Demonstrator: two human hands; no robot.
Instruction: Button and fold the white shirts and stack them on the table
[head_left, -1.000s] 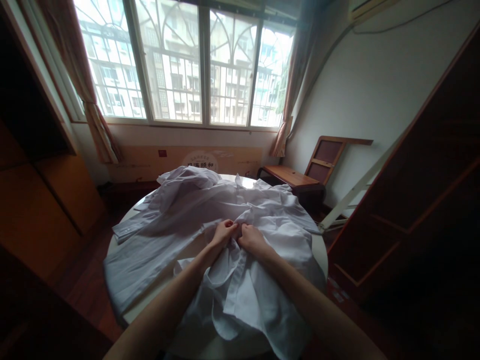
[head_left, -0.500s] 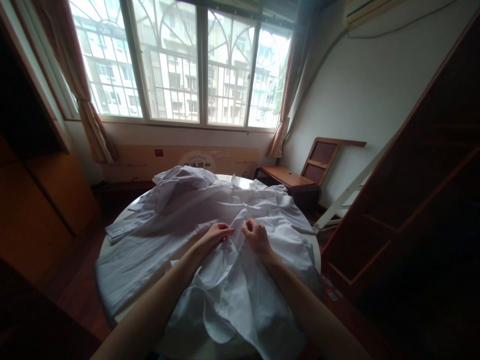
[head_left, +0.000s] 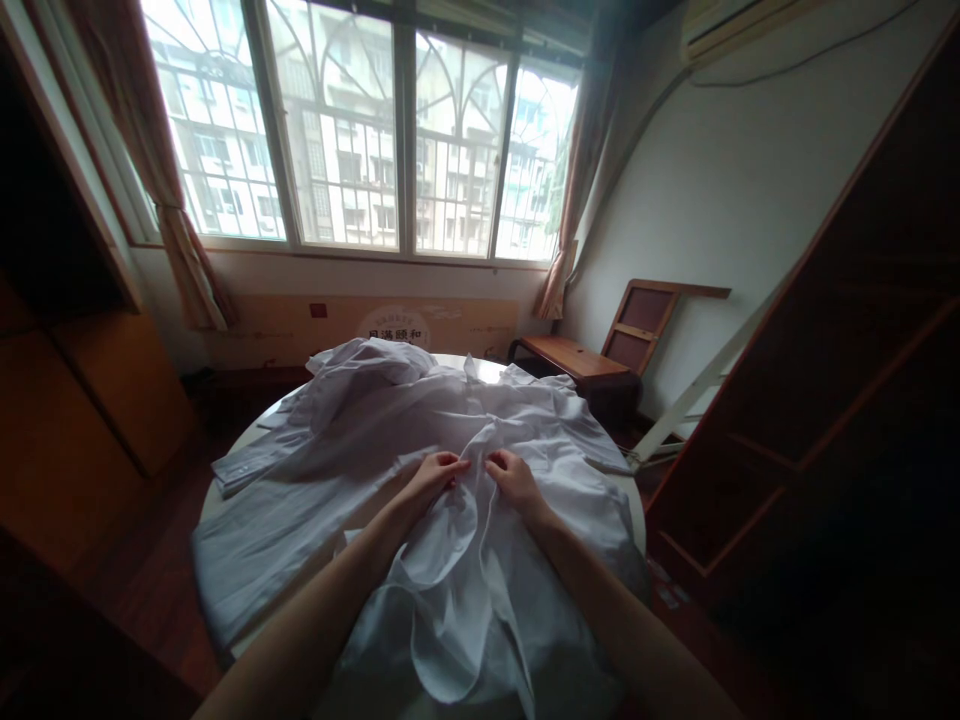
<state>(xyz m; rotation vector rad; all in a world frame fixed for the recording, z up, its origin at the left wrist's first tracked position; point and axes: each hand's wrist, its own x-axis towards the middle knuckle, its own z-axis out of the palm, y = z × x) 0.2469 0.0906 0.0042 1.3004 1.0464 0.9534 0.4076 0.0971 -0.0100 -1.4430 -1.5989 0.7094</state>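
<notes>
Garment (head_left: pixel 450 580), likely shirt, on table (head_left: pixel 491 373) near window (head_left: pixel 341 180)

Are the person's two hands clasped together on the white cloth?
No, the left hand and the right hand are apart, with white cloth showing in the gap between them.

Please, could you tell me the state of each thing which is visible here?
White clothing: spread out, creased, unfolded.
Left hand: fingertips pinching the white clothing.
Right hand: fingertips pinching the white clothing.
Round table: mostly covered.
Left curtain: drawn aside, gathered.
Right curtain: drawn aside, gathered.
Window: uncovered, daylight entering; fully shut or not, cannot tell.
Air conditioner: running or not, cannot tell.
</notes>
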